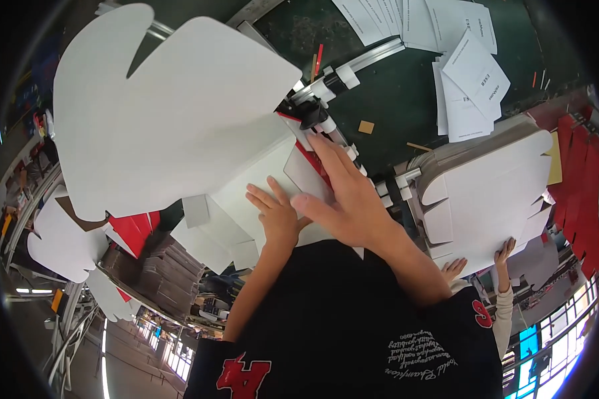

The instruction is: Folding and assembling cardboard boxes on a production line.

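Observation:
In front of me lies a partly folded white cardboard box [243, 183], its large lid panel [180, 113] standing up at the far left. My left hand [276, 216] rests on the box's inner white surface with its fingers apart. Against the right-hand side flap [306, 174], which has red on its outer face, my right hand [346, 193] lies with fingers stretched out and thumb spread. At the near left, smaller white flaps [209, 229] stick out. The undersides of both hands are hidden.
A metal rail with black and white clamps [342, 78] runs beside the box. White printed booklets [475, 80] lie on the dark green table [392, 100]. At right, a co-worker's hands [479, 259] touch stacked white cardboard blanks [485, 193]; red sheets [576, 193] lie beyond.

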`<act>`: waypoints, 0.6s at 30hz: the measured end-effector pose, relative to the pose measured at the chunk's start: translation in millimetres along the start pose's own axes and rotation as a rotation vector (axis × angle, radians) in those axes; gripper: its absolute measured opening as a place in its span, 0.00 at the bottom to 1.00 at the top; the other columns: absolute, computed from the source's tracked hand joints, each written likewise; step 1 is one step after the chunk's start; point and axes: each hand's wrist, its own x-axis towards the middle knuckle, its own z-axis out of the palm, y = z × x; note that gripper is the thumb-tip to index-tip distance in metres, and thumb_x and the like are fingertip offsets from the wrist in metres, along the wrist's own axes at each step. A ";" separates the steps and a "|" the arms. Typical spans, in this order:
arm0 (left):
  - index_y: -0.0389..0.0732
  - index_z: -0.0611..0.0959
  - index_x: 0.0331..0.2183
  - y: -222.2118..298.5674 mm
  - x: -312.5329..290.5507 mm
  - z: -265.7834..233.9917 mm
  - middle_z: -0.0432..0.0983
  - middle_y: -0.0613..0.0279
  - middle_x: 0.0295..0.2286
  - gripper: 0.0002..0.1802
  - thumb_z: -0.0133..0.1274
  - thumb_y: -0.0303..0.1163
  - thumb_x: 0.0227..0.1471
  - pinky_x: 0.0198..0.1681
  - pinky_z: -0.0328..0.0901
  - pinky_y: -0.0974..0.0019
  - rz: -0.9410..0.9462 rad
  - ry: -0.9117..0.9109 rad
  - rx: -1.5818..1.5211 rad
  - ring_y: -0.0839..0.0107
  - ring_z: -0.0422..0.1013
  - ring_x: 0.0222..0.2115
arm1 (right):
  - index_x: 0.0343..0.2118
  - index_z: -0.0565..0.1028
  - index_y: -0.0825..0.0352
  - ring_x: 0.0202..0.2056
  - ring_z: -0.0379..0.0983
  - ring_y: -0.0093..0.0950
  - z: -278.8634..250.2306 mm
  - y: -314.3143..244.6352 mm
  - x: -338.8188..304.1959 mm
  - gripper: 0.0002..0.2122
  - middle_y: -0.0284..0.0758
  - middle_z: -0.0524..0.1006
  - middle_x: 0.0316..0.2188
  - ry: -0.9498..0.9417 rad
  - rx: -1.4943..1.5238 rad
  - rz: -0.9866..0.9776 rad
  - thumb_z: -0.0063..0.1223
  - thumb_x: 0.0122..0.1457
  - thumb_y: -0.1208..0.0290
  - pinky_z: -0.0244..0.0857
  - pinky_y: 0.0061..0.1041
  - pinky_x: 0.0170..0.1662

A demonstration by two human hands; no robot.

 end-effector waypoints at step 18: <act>0.44 0.50 0.60 -49.8 -26.0 -20.2 0.40 0.30 0.57 0.62 0.65 0.54 0.29 0.50 0.53 0.34 -0.009 0.308 -0.476 0.28 0.44 0.55 | 0.54 0.59 0.57 0.51 0.60 0.50 126.0 44.1 -40.8 0.28 0.46 0.55 0.56 -0.001 -1.102 0.162 0.56 0.49 0.68 0.66 0.44 0.42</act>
